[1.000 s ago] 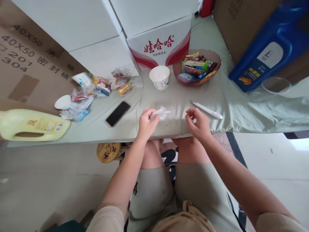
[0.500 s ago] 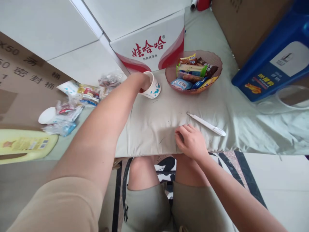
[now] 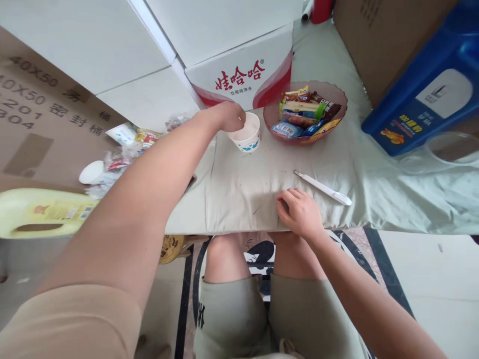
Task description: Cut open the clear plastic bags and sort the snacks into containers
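A white paper cup (image 3: 249, 142) with a blue pattern stands upright on the cloth-covered surface, its mouth facing up. My left hand (image 3: 232, 117) is at the cup's left rim, with fingers curled together over the opening; what they hold, if anything, is hidden. Near the front edge, my right hand (image 3: 299, 212) rests on the cloth with loosely curled fingers and nothing visible in them. Just beyond it lies a slim white pen-like tool (image 3: 324, 188) with a narrow tip. Right of the cup, a pink ribbed bowl (image 3: 269, 117) holds several wrapped snacks (image 3: 303, 112).
A white and red carton (image 3: 243, 80) stands behind the cup. At right are a blue jug (image 3: 419, 99) and a clear plastic container (image 3: 430, 154). Crumpled wrappers (image 3: 119, 154), a yellow bottle (image 3: 56, 212) and a cardboard box (image 3: 33, 124) are at left.
My left hand has come up out of the cup to its rim. The cup, earlier leaning left, is now more upright. My right hand stays put; the whole view has shifted slightly.
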{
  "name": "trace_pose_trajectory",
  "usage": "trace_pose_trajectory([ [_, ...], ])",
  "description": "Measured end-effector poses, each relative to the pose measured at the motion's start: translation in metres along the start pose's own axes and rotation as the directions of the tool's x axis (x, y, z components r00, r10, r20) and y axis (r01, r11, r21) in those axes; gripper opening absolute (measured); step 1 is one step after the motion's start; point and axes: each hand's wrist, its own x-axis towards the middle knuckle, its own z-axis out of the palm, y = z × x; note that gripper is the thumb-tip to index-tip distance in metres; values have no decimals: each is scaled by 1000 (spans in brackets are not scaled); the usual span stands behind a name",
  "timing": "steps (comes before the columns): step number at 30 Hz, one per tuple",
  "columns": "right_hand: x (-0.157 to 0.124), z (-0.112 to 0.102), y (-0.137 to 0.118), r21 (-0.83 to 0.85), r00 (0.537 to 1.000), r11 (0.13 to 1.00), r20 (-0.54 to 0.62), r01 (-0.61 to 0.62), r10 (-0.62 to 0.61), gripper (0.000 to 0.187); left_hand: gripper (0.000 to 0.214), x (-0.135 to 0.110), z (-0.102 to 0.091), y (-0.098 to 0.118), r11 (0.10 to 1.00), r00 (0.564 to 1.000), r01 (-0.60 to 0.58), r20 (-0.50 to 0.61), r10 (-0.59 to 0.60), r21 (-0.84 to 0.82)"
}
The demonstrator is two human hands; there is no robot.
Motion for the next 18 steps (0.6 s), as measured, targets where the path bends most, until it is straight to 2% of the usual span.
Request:
trace_pose_trajectory([
  [2,-1,1,1,-7,1000,1000,-9,3,-3,16,38,-26,-10,-5,1000,999,-23,-26,23,-13],
  [4,-2,2,1,-10,1000,1000,-12,4,-4,17,33,-50,-15,-17,997,994,-18,-104,11,-69],
  [7,-2,3,1,-32,1000,999,-20,6,-7,18,27,-76,-12,-44,982,965,25,-253,-73,-187],
  [9,-2,4,-1,-63,1000,998,-23,12,-14,19,25,-84,-6,-57,978,943,40,-315,-104,-203],
  [11,-1,5,-3,-100,1000,995,-17,17,-19,18,27,-80,-2,-60,988,941,26,-331,-77,-155],
  [14,-1,5,-4,-139,1000,990,-3,20,-21,17,31,-60,1,-45,1000,958,-27,-285,23,-10],
  [18,1,4,-6,-142,1000,990,12,18,-16,17,37,-23,10,-13,964,994,-28,-91,54,266],
])
